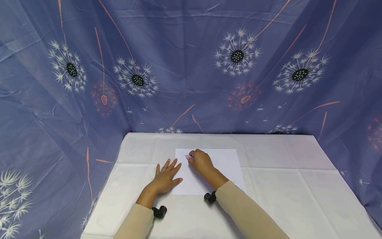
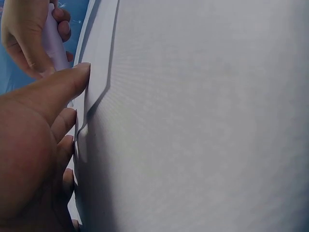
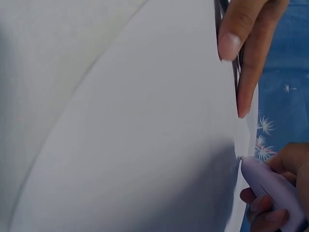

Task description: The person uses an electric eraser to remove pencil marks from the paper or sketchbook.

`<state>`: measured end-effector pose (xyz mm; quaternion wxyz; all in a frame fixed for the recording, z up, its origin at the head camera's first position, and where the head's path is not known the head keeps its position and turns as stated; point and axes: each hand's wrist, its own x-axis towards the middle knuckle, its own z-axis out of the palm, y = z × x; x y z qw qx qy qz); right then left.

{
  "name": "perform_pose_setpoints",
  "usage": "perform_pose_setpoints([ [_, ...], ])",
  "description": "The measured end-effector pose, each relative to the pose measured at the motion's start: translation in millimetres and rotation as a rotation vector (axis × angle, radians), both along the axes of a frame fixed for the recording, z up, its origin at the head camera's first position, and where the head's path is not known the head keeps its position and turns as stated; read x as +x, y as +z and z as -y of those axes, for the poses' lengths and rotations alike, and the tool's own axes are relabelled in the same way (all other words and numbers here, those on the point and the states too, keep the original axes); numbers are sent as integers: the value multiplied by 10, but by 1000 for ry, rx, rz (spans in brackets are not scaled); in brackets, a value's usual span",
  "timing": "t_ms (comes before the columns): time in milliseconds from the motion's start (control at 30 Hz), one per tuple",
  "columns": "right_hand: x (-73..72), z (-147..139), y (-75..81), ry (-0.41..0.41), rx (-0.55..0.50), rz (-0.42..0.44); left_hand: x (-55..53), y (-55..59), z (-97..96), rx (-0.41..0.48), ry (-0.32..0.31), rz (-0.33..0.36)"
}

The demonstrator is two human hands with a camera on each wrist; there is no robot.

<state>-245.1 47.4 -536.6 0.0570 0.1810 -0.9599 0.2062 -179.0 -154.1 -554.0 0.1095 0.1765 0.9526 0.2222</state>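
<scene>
A white sheet of paper [image 1: 222, 166] lies on the white-covered table. My right hand [image 1: 203, 163] grips a thick lavender pen-like tool [image 3: 271, 186] with a small narrow tip; its exact kind cannot be told. In the right wrist view that tip points down at the sheet, near its upper left part in the head view. At the sheet's left edge my left hand [image 1: 164, 179] rests flat with fingers spread, the thumb on the paper. The left wrist view has the left thumb [image 2: 72, 82] in front of the tool, hiding its lower end.
The white table cover [image 1: 277, 192] has fold creases running across it. Blue cloth with dandelion prints [image 1: 185, 66] hangs behind and at the sides. Each wrist bears a black camera, one by the left sleeve [image 1: 135, 220] and one by the right sleeve [image 1: 244, 205].
</scene>
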Motion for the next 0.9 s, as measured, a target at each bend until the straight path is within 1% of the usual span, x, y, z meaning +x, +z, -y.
perform_pose_setpoints([
  [133,-13,-47,13,-40,-12,-17,0,-4,6,0,8,-5],
  [267,-23,-77,18,-62,-28,3,4,-13,13,-2,12,-6],
  [367,-31,-86,9,-69,-27,11,5,-15,15,-3,13,-5],
  [533,-36,-77,7,-66,-21,-4,8,1,11,1,12,-6],
  [733,-30,-56,15,-32,-16,22,7,11,1,-5,8,-8],
  [900,-33,-65,-13,-73,-5,-6,16,23,-11,2,2,-1],
])
